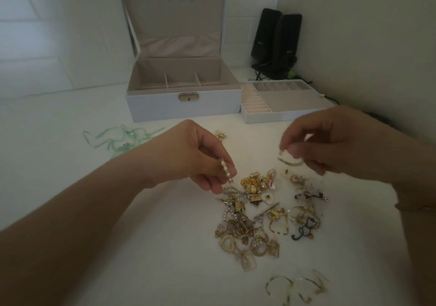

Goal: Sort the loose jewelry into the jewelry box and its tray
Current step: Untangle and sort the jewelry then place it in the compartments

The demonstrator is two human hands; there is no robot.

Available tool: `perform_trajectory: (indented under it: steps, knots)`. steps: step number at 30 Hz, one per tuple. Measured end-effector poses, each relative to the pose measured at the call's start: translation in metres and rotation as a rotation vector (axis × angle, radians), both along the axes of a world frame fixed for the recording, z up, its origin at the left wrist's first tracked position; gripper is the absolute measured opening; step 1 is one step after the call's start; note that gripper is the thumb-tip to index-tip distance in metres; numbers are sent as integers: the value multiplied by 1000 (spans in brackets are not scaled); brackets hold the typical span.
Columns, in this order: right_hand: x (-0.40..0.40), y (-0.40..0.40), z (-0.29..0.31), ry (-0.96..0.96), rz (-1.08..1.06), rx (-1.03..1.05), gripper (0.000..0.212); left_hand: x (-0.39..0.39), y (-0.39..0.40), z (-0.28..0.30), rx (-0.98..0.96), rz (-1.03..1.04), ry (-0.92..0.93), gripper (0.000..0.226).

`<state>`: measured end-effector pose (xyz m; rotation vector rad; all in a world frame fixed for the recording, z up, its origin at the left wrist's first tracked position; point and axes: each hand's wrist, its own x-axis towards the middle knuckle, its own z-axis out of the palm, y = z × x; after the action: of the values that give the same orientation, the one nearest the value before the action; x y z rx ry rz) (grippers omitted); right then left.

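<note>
**No legible text in view**

We find no writing we can read anywhere in the head view. We note two small pale marks, one on the front of each black speaker (276, 38) standing behind the tray (264, 116); they look like brand badges, but they are too small and blurred for us to make out a letter. The gold clasp (188, 97) on the front of the white jewelry box (151, 107) carries no marking we can see. We see no numbers, labels or signs on anything else.
</note>
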<state>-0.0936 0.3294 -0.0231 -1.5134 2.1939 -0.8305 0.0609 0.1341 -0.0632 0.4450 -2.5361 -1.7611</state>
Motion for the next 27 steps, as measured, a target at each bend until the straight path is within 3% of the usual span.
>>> perform_trajectory:
  steps: [3, 6, 7, 9, 13, 17, 22, 27]
  knots:
    - [21, -20, -14, 4, 28, -176, 12, -3, 6, 0, 41, 76, -11, 4]
    - [36, -35, -26, -111, 33, -254, 7, -5, 9, -4, 9, 162, 17, 4]
    - [38, -37, -29, -119, 21, -264, 15, -6, 8, -5, -1, 187, 29, 4]
    - [40, -40, -35, -6, 2, -267, 28, -7, 9, -6, -2, 222, 46, 5]
    - [41, -45, -39, 107, -35, -286, 26, -8, 12, -7, 45, 226, 77, 3]
    - [26, -45, -31, -99, -131, -318, 18, -9, 6, -5, 35, 270, 119, 17]
    - [-24, -59, -41, -381, -324, -231, 12, -13, -17, -19, -449, 431, 237, 15]
    - [-42, -63, -56, -324, -410, -142, 8, -15, -27, -26, -720, 395, 255, 20]
